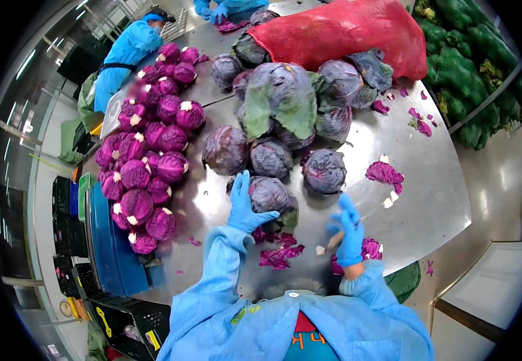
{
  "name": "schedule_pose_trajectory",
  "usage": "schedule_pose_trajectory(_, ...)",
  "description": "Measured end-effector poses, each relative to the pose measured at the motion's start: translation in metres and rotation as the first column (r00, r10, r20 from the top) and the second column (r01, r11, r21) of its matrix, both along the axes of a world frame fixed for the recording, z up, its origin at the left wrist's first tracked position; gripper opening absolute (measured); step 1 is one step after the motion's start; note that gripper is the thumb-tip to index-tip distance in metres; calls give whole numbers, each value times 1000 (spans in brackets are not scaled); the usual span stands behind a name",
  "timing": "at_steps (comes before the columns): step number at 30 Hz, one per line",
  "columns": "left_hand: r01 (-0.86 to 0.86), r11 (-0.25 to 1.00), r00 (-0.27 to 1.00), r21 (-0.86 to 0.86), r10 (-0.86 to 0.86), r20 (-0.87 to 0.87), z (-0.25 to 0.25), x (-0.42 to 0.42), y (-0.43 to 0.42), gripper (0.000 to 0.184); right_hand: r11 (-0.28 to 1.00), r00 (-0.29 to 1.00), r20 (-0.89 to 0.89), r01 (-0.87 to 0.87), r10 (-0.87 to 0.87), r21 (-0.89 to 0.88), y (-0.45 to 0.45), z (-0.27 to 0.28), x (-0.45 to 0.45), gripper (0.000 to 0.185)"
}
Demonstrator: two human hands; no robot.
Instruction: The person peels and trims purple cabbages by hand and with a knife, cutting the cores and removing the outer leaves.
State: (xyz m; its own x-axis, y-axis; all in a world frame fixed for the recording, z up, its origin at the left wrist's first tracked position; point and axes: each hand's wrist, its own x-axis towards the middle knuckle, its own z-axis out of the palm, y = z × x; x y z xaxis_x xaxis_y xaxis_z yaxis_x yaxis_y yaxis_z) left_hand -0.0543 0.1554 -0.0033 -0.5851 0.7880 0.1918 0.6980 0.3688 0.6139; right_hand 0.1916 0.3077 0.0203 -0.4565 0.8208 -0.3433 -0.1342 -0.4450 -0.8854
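My left hand (247,207), in a blue glove, cups the near left side of a red cabbage (273,194) with dark outer leaves, thumb spread across its front. To the right, my gloved right hand (350,236) is closed around a knife with a tan handle (335,240); its thin blade is blurred and points up and right. Just beyond my hands sit another untrimmed cabbage (324,171) and a heap of dark-leaved cabbages (282,90). Purple leaf scraps (282,251) lie in front of the cupped cabbage.
Trimmed purple cabbages (135,174) are piled along the left of the metal table (435,198). A red mesh sack (345,36) lies at the back. Green net sacks (471,72) stand at the right. A person in blue (125,48) is at the far left; another person's gloved hands (219,12) show at the top.
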Motion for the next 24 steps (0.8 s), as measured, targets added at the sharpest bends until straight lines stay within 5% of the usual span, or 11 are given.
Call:
schedule_pose_trajectory(2, -110, 991, 993, 77, 107, 50, -5, 3, -15, 119, 958, 993, 31, -98, 110, -269, -39, -16, 13, 48)
schedule_pose_trajectory(4, -434, 815, 860, 383, 248, 446, -28, 20, -34, 98, 968, 992, 120, 55, -26, -246, -62, -45, 27, 48)
schedule_pose_trajectory(8, -429, 902, 815, 38, 369, 446, -140, 67, -101, 91, 951, 959, 123, 274, -257, -146, -62, -84, 95, 44)
schedule_pose_trajectory(10, -85, 979, 995, -185, 91, 27, -70, 101, -94, 94, 949, 965, 14, 260, -262, -180, -53, -99, 143, 40)
schedule_pose_trajectory(14, 324, 925, 943, -200, -299, 145, -66, 174, -53, 98, 814, 806, 261, 571, -532, -106, -68, -82, 188, 39)
schedule_pose_trajectory(16, 697, 688, 717, -201, -669, 194, -48, 193, -31, 90, 750, 713, 267, 659, -648, 62, -90, -73, 192, 39)
schedule_pose_trajectory(19, 656, 722, 747, -220, -578, 330, -46, 195, -6, 70, 729, 685, 248, 637, -685, 251, -112, -36, 158, 40)
schedule_pose_trajectory(21, 430, 855, 864, 289, -483, 144, -34, 142, 2, 47, 743, 768, 48, 600, -639, 297, -116, -69, 157, 44)
schedule_pose_trajectory(22, 300, 839, 939, 453, -343, 14, -2, 103, 1, 35, 755, 763, 202, 493, -614, 433, -119, -70, 139, 49)
schedule_pose_trajectory(23, 178, 786, 983, 593, -163, -79, 30, 64, 1, 24, 875, 842, 254, 424, -476, 234, -131, -34, 101, 49)
schedule_pose_trajectory(24, -55, 765, 989, 641, -49, 143, 32, 46, -6, 21, 905, 891, 205, 358, -405, 231, -132, -27, 71, 50)
